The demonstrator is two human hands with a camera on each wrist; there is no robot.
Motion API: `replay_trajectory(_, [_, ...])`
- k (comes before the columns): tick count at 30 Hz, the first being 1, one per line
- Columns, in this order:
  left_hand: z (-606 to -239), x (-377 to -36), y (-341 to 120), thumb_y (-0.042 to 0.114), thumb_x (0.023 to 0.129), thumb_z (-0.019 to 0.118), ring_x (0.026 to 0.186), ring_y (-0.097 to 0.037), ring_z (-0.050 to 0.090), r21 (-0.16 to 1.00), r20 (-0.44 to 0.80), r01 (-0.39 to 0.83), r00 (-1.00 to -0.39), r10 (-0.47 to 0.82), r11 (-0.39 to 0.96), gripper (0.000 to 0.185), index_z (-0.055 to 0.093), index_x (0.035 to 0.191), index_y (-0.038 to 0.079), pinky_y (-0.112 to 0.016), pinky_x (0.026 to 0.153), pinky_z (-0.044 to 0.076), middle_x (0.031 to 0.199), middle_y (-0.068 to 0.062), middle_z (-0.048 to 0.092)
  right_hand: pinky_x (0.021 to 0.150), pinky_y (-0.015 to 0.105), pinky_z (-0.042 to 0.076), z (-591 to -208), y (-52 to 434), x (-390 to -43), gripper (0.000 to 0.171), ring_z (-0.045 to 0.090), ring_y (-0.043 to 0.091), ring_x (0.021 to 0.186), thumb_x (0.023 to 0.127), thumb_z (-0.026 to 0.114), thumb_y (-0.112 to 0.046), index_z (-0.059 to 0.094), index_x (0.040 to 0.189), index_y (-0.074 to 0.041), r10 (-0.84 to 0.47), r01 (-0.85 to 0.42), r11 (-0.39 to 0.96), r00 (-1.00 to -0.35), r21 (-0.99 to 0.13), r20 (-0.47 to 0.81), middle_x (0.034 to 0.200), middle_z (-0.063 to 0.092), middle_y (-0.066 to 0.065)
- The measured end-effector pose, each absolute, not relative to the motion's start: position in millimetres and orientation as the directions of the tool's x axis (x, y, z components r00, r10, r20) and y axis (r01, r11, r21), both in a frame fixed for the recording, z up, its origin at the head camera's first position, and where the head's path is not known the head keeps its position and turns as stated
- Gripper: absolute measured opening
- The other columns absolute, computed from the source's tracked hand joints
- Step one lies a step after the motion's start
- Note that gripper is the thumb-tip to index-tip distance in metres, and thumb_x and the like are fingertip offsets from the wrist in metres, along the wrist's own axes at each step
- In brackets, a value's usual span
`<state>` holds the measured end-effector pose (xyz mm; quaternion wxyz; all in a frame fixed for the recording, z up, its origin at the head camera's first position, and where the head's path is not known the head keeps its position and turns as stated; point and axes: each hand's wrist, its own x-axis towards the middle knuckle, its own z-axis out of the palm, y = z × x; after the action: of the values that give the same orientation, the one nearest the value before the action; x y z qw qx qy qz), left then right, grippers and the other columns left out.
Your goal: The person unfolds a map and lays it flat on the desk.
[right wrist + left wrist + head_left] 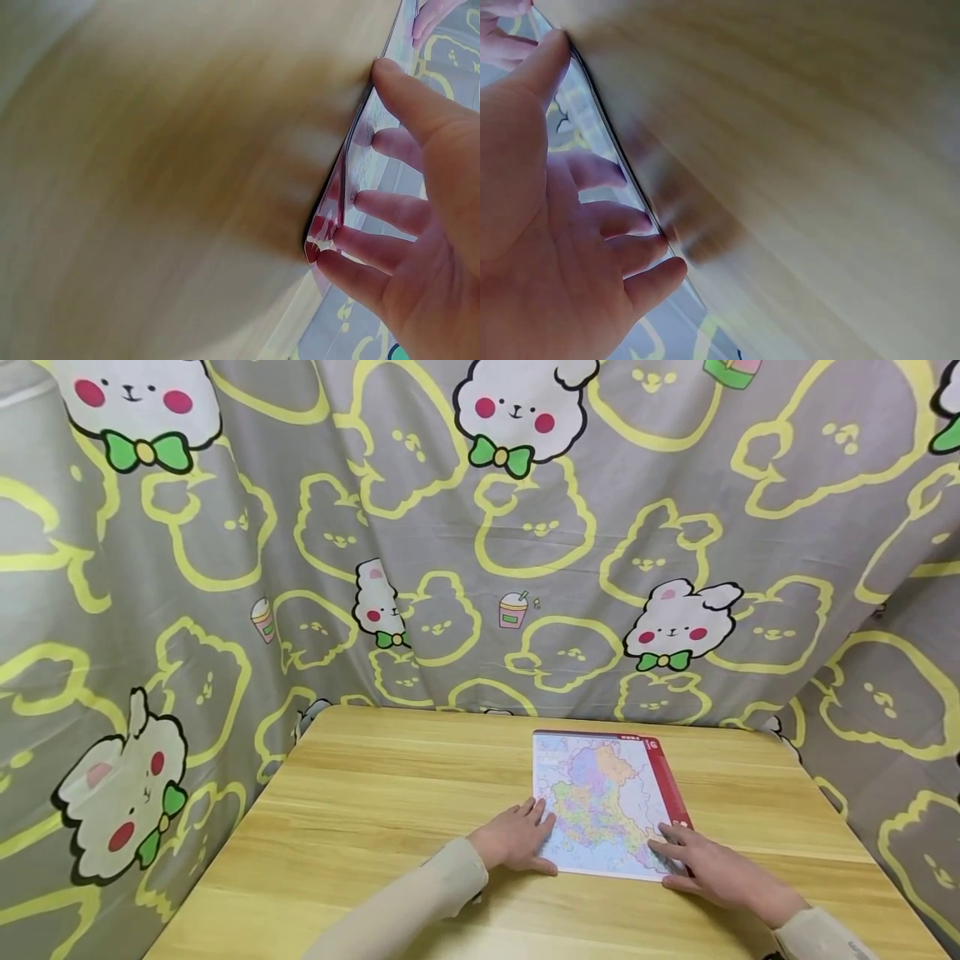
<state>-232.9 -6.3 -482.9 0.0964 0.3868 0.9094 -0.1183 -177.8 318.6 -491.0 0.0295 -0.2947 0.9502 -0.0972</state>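
A flat rectangular sheet printed with a multicoloured map and edged by a red band along its right side [603, 802] lies face up on the pale wooden table [375, 810], right of the table's middle and toward the near edge. From the sheet's centre, the left hand [516, 839] sits at about 8 o'clock, palm down, its straight, spread fingers resting across the sheet's near left edge; the thumb lies on the wood just beside the lower left corner. The right hand [712, 867] sits at about 4 o'clock, also flat, its extended fingers touching the sheet at the near right corner where the red band ends. Neither hand curls round the sheet. In the left wrist view the left fingertips [641, 221] lie along the sheet's thin edge, and the thumb reaches up the same edge. In the right wrist view the right fingertips [352, 202] meet the corner, which stands slightly raised from the table. Both forearms wear beige sleeves [420, 897]. Behind and beside the table, from 9 through 12 to 3 o'clock, hangs a grey cloth with yellow-outlined and white cartoon rabbits wearing green bows [450, 527].
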Motion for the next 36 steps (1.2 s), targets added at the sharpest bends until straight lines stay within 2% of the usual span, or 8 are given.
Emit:
replay_trajectory(7, [-483.4,-231.7,-13.7,0.071,0.086,0.038,0.141,-0.024,0.021,-0.144,-0.282,0.718,-0.69,0.667,0.681,0.086,0.028,0.15,0.016,-0.033,0.109,0.028,0.154,-0.01,0.022,0.085,0.054,0.046,-491.6,311.2,-178.2,0.054,0.051,0.041,0.115,0.088,0.062,-0.046,0.062,0.126,-0.008,-0.586,-0.58,0.794,-0.81,-0.182,0.024,0.129,0.051,0.023])
replay_trajectory(19, [-478.7,-226.2,-33.1,0.072,0.086,0.038,0.141,-0.024,0.021,-0.152,-0.291,0.707,-0.7,0.652,0.691,0.087,0.03,0.149,0.013,-0.033,0.111,0.024,0.153,-0.013,0.024,0.088,0.054,0.045,-488.8,290.0,-181.3,0.053,0.049,0.041,0.118,0.089,0.062,-0.044,0.06,0.128,-0.008,-0.601,-0.59,0.787,-0.799,-0.177,-0.007,0.131,0.05,0.022])
replay_trajectory(36, [-479.3,-225.6,-64.8,0.07,0.082,0.048,0.14,-0.026,0.024,-0.108,-0.251,0.712,-0.695,0.674,0.694,0.089,0.038,0.144,0.007,-0.03,0.11,0.025,0.151,-0.015,0.027,0.089,0.055,0.044,-487.4,256.6,-183.8,0.053,0.048,0.042,0.119,0.09,0.06,-0.044,0.06,0.128,-0.007,-0.624,-0.61,0.771,-0.781,-0.183,-0.027,0.132,0.049,0.023])
